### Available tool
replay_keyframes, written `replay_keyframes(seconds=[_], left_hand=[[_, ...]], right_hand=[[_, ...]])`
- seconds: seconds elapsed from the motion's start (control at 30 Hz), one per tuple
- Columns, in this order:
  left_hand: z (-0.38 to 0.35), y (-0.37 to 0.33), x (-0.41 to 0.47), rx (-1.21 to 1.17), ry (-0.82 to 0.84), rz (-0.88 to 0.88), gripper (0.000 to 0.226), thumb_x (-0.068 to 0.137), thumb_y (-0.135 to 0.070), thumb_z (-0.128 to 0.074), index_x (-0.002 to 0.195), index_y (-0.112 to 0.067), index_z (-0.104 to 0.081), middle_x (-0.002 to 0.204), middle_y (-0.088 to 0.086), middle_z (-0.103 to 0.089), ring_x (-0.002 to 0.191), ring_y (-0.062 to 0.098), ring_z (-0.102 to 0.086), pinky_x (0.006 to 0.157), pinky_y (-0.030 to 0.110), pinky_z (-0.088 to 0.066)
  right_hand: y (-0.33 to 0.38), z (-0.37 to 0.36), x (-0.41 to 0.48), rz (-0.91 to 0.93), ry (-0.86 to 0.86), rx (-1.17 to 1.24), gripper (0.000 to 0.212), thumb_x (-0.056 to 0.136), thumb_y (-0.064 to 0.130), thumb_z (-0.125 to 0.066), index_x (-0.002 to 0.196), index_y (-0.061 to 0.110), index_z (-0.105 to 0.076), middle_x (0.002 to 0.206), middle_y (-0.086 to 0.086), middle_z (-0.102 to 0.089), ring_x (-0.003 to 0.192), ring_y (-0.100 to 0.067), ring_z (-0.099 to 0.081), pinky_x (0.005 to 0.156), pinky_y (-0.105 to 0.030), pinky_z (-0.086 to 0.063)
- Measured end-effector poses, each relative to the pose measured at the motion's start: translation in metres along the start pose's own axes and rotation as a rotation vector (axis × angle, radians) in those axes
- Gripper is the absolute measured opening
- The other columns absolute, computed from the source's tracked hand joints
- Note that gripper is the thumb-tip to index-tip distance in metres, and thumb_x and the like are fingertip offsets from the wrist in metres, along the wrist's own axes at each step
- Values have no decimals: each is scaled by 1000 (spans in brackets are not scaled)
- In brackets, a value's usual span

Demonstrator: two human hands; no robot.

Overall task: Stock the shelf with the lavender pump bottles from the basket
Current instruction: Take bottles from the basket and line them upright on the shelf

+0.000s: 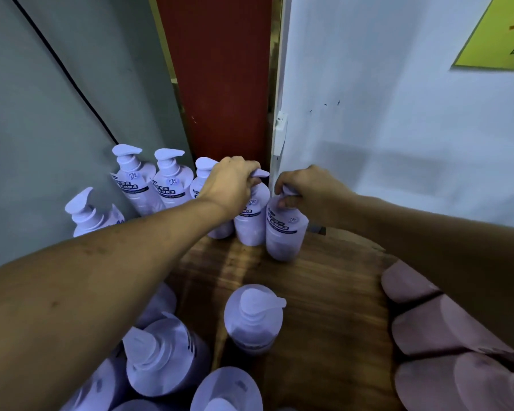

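Observation:
Several lavender pump bottles stand on a wooden shelf [324,292]. My left hand [232,182] grips the pump head of one bottle [251,223] at the back of the shelf. My right hand [306,188] grips the pump of the bottle beside it [284,235], which tilts slightly. A row of three bottles [168,179] lines the back left. One bottle [252,318] stands alone near the middle. More bottles [163,354] crowd the lower left, partly under my left forearm. No basket is visible.
A grey panel [42,129] bounds the left, a red panel [220,84] the back, and a white wall [398,129] with a yellow sign [499,37] the right. Mauve rounded packs [436,330] line the shelf's right front. Bare wood lies between the bottle groups.

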State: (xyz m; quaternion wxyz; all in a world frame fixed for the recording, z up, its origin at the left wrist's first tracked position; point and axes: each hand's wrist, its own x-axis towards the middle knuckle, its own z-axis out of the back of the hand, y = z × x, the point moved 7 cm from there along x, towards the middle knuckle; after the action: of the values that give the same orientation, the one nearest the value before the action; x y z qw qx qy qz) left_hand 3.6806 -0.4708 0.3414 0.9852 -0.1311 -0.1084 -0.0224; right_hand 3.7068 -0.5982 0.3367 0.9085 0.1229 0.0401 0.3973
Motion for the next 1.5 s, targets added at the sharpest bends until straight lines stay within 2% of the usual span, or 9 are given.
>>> replay_keyframes(seconds=[0.23, 0.67, 0.8, 0.9, 1.1, 1.23, 1.3, 1.4, 1.5], left_hand=[[1, 0, 4, -26, 21, -51, 17, 96, -18, -52, 94, -8, -65, 89, 14, -60, 86, 33, -50, 77, 45, -40], [1, 4, -8, -65, 0, -71, 16, 96, -17, -50, 94, -8, -63, 79, 4, -52, 81, 26, -45, 67, 32, -27], [-2, 7, -7, -107, 2, -22, 23, 97, -18, -51, 113, -11, -65, 98, 15, -62, 95, 32, -51, 73, 36, -33], [-12, 7, -7, -228, 73, 36, 43, 99, -15, -47, 142, -15, -46, 122, 14, -53, 112, 31, -50, 92, 37, -39], [-20, 10, -15, -277, 138, 84, 55, 100, -15, -45, 152, -19, -28, 131, 11, -44, 117, 28, -48, 104, 38, -38], [9, 9, -36, -393, -66, 87, 51, 96, -9, -52, 145, -14, -41, 138, 7, -44, 124, 18, -45, 93, -2, -24], [28, 6, -50, -391, -111, 48, 44, 93, -7, -56, 136, -15, -54, 132, 6, -51, 119, 16, -50, 92, 2, -30], [45, 7, -75, -403, -3, 36, 30, 91, -8, -61, 118, -17, -68, 113, 1, -65, 95, 13, -62, 78, 8, -43], [52, 24, -102, -419, 179, 72, 21, 91, -11, -64, 109, -19, -72, 95, -3, -73, 83, 11, -66, 78, 19, -51]], right_hand=[[-10, 6, 6, -11, -15, 33, 26, 89, 33, -66, 108, 16, -64, 100, -6, -67, 85, -21, -50, 70, -29, -35], [-4, 3, -3, 110, -71, 14, 20, 89, 32, -65, 105, 19, -64, 91, 2, -65, 77, -15, -50, 67, -28, -34], [-9, 4, 0, 53, -34, 100, 20, 87, 27, -68, 104, 17, -64, 91, 3, -63, 79, -15, -51, 66, -24, -31], [-15, 2, -2, -9, -22, 166, 18, 88, 22, -67, 105, 17, -62, 93, 4, -63, 83, -16, -53, 67, -24, -31], [-12, -5, -6, -133, 8, 208, 22, 92, 22, -61, 113, 19, -60, 108, -6, -63, 99, -26, -57, 80, -33, -44], [4, 14, -30, -221, -264, 3, 38, 94, 34, -56, 131, 23, -57, 132, -3, -56, 120, -30, -48, 100, -41, -40], [33, 25, -55, -116, -428, 107, 27, 95, 34, -54, 115, 22, -65, 115, -1, -63, 108, -23, -55, 93, -35, -42], [78, 5, -89, 29, -271, 380, 25, 95, 42, -50, 78, 28, -62, 73, 6, -56, 70, -9, -53, 62, -19, -38], [109, -27, -113, 137, -44, 339, 41, 92, 63, -42, 92, 27, -62, 85, 13, -62, 73, -8, -55, 65, -23, -45]])
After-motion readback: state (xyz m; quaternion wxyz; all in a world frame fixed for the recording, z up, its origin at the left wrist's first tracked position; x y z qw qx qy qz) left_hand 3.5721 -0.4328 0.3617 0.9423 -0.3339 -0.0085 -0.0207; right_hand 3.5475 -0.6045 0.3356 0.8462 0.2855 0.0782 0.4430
